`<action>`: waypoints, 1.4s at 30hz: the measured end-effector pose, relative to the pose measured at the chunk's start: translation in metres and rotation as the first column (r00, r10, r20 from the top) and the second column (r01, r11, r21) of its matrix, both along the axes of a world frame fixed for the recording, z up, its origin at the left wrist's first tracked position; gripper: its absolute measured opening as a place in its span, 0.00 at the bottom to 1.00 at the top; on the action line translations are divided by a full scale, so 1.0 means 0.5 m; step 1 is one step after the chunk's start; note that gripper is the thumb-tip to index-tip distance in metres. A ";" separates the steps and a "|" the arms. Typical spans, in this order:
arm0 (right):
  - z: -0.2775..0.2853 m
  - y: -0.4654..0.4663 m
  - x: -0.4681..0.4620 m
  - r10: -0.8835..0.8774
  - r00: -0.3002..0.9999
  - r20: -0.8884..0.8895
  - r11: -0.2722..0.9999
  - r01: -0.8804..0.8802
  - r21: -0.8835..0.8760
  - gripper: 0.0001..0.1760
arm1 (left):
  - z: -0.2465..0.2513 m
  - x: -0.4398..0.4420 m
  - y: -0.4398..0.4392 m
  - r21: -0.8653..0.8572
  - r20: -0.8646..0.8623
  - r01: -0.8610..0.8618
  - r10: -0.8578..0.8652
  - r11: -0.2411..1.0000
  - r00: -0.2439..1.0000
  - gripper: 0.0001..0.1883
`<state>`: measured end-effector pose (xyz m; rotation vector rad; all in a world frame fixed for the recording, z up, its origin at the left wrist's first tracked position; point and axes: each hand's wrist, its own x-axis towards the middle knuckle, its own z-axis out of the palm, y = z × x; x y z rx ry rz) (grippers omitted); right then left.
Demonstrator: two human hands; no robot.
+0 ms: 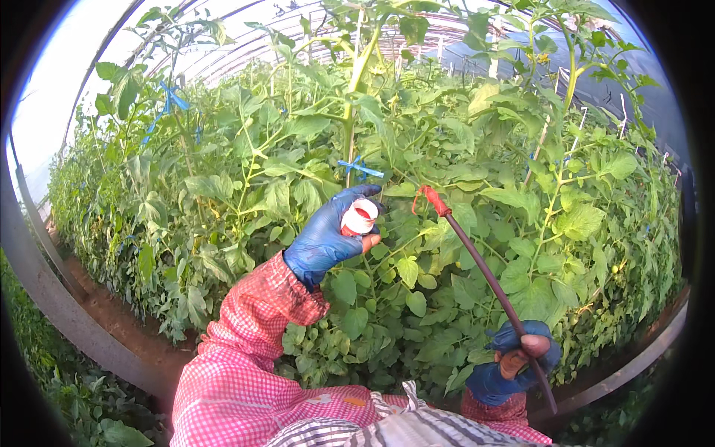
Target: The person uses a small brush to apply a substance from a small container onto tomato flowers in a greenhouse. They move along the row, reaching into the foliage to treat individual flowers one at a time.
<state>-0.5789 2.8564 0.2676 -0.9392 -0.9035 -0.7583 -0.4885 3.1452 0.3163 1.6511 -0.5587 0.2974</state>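
Note:
My left hand (335, 226), in a blue glove with the thumb tip bare, holds a small white container (359, 218) with its open mouth facing up. Red stuff shows inside it and on its lower side. Low on the right, my right hand (522, 355) wears a torn blue glove and grips a dark, thin stick (483, 267). Red material wraps the stick's upper tip (434, 201), with a loose strand hanging off. That tip is to the right of the container, apart from it, in front of tomato leaves (408, 271).
Staked tomato plants (307, 125) fill the space ahead. A blue tie (360, 166) binds a stem just above my left hand; another blue tie (170, 100) hangs at left. Yellow flowers (539, 57) show at upper right. Greenhouse hoops (223, 53) arch overhead. Bare soil (120, 315) lies at lower left.

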 end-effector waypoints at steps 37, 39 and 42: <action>-0.152 0.288 -0.059 0.214 0.869 -0.447 0.839 -0.398 -0.372 0.10 | -0.261 -0.309 0.123 0.385 -0.062 -0.413 0.470 0.825 0.881 0.23; -0.145 0.321 -0.055 0.145 0.912 -0.383 0.793 -0.338 -0.506 0.11 | -0.270 -0.308 0.143 0.346 -0.116 -0.378 0.439 0.859 0.891 0.24; -0.129 0.364 -0.054 0.170 0.879 -0.445 0.847 -0.361 -0.390 0.09 | -0.281 -0.313 0.187 0.236 -0.166 -0.385 0.427 0.892 0.889 0.23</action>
